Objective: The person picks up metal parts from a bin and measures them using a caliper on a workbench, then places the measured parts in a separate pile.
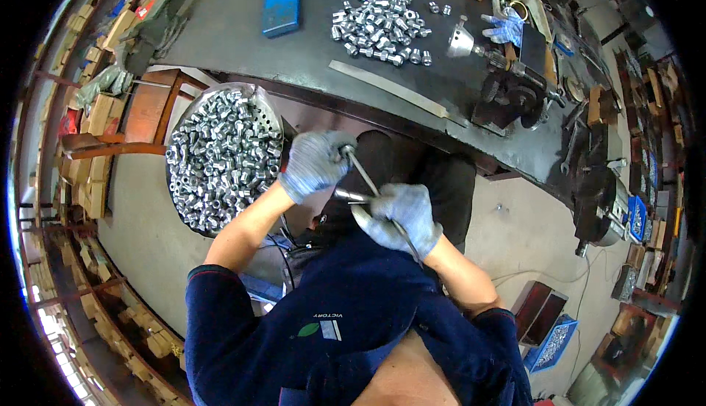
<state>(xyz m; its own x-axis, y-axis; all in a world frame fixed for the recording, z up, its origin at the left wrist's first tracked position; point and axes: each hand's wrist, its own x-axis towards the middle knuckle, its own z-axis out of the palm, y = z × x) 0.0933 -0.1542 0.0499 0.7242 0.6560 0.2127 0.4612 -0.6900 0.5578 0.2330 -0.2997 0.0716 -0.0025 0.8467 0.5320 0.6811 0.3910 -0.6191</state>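
Both of my hands wear grey-blue knit gloves and meet in front of my lap. My right hand [406,215] is closed around a thin metal rod [363,171], which slants up and left toward my left hand. A short shiny metal bar [348,196] sticks out beside the right fingers; whether it joins the rod I cannot tell. The fingers of my left hand [316,162] pinch a small metal piece [348,151] at the rod's upper end, mostly hidden by the glove. Left of my hands stands a round container [273,115] heaped with shiny metal fittings [224,159].
On the dark workbench [220,34] ahead lie a pile of fittings [379,23], a blue case [282,5], a flat metal strip [390,88] and a drill-like machine [507,75]. A wooden chair [151,112] stands left. Blue crates [551,343] sit at the right.
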